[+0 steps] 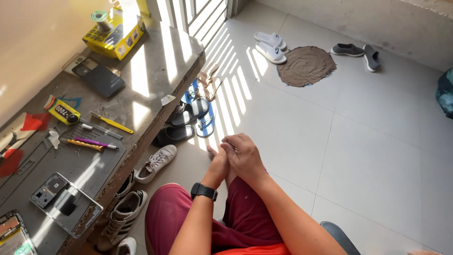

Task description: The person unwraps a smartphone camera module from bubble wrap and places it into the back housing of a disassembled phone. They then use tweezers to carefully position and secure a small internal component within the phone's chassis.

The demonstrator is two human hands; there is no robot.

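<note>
Sits with left hand and right hand clasped over the knees, right wrapped across left, closed on each other and on nothing else. Wears a black watch on the left wrist. Keeps both well to the right of the opened phone, which lies on the grey tabletop, boards exposed. Leaves the yellow and purple tools just beyond the phone, untouched. Has a white sneaker on the floor between phone and hands, nearest to them. Reads as a pause, with no work gripped. Calls, for any return to the phone, for unclasping and a long reach left over the tabletop edge.
</note>
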